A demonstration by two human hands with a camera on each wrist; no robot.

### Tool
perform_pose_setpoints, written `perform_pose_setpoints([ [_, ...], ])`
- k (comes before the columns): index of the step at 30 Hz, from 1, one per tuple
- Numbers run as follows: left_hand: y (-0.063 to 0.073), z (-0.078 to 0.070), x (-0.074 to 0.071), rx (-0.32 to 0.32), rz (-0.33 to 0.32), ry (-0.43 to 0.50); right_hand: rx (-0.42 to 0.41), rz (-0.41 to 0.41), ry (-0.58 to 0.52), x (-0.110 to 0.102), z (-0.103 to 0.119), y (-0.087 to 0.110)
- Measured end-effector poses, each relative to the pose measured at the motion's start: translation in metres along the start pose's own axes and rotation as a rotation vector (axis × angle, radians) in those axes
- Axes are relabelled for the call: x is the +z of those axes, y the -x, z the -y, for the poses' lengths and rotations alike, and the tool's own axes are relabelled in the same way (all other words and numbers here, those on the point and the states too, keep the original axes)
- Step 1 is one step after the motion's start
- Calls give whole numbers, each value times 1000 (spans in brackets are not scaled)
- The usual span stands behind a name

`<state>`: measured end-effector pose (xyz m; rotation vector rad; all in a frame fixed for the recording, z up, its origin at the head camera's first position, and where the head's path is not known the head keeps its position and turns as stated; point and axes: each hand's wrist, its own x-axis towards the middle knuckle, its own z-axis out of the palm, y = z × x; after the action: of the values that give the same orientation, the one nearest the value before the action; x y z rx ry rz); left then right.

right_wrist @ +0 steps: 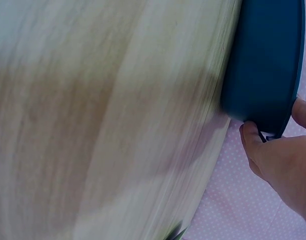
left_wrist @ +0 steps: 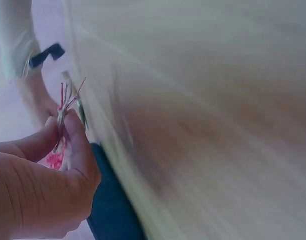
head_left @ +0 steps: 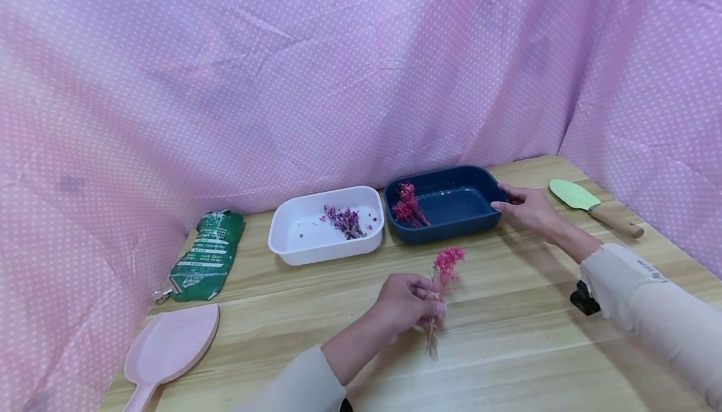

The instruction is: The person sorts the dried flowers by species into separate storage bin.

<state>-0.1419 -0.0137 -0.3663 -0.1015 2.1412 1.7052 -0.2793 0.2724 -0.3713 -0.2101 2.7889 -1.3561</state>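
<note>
My left hand [head_left: 403,304] pinches a sprig of bright pink dried flowers [head_left: 447,263] by its thin stems, above the wooden table in front of the dishes. Up close in the left wrist view, the stem ends [left_wrist: 67,95] stick out past the thumb and fingertip. My right hand [head_left: 530,208] grips the right end of a dark blue rectangular dish [head_left: 451,229], thumb at the rim and fingers at the end wall. Inside that dish, at its left end, lies a darker pink dried flower bunch [head_left: 407,204].
Beside the blue dish stands a white dish [head_left: 316,254] with a purple dried flower bunch [head_left: 345,221] and loose bits. A green printed pouch [head_left: 209,258] and pink scoop [head_left: 172,343] lie left. Right is a green-bladed trowel [head_left: 575,194] with wooden handle. Pink dotted cloth [head_left: 338,86] hangs behind.
</note>
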Motion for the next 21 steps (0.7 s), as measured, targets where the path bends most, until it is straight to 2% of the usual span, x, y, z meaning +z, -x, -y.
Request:
perform_pose_setpoints([
  [3, -9, -8, -5, -11, -26, 78, 1, 3, -1, 0, -1, 0],
  [9, -28, -27, -19, 18, -63, 266, 2, 0, -18, 0, -1, -1],
  [12, -38, -39, -24, 27, -101, 343, -2, -4, -27, 0, -1, 0],
  [15, -48, -49, -27, 48, -143, 378, -4, -8, -27, 0, -1, 0],
  [21, -69, -64, -29, 44, -203, 422, 0, -2, -8, 0, 0, 0],
])
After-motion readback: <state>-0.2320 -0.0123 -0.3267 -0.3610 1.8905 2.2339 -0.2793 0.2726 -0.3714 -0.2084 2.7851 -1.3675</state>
